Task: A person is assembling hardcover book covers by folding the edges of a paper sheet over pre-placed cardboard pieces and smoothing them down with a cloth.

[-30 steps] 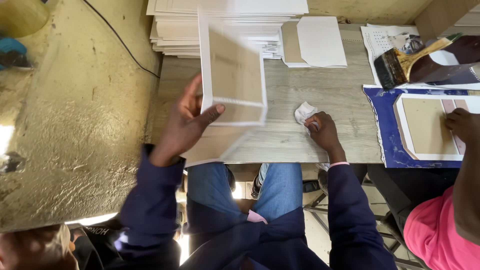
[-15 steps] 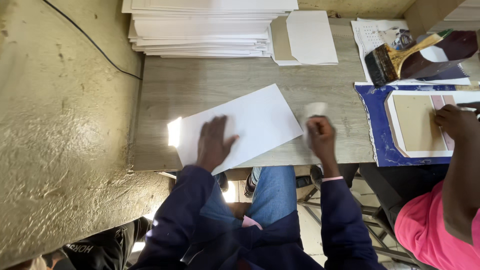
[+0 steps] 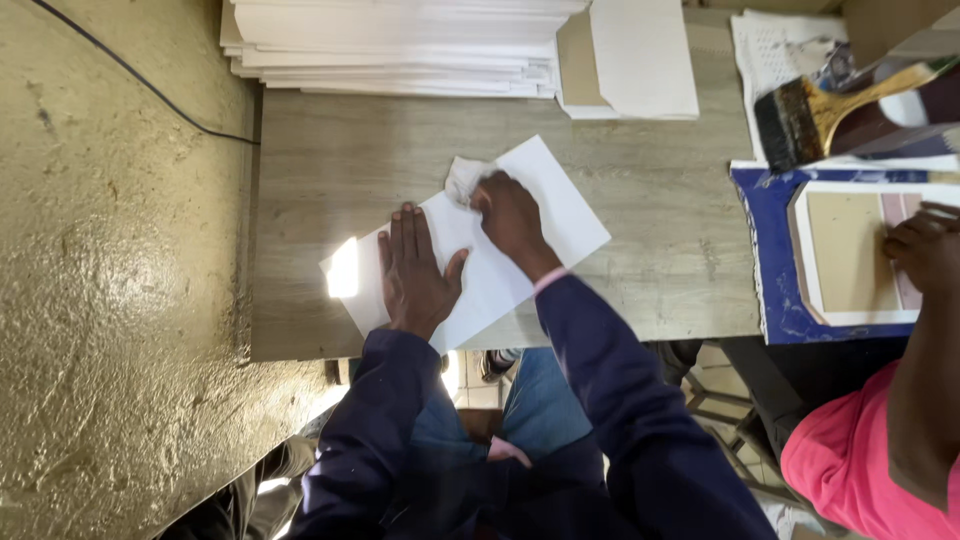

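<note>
A white board (image 3: pixel 560 205) lies flat and turned at an angle on the grey wooden table (image 3: pixel 660 250). My left hand (image 3: pixel 412 270) rests flat on its near left part, fingers spread, pressing it down. My right hand (image 3: pixel 512 218) is closed on a crumpled white cloth (image 3: pixel 464 180), which touches the board's upper middle. Both forearms are in dark blue sleeves.
A tall stack of white boards (image 3: pixel 400 45) sits at the table's far edge, with a brown-backed board (image 3: pixel 625 60) beside it. At right, another person's hand (image 3: pixel 925 250) rests on a board on a blue sheet (image 3: pixel 765 260). A wide paintbrush (image 3: pixel 830 105) lies at far right.
A second ago my left hand held the board upright; it then laid the board flat. My right hand has moved from the board's right edge onto its upper middle with the cloth.
</note>
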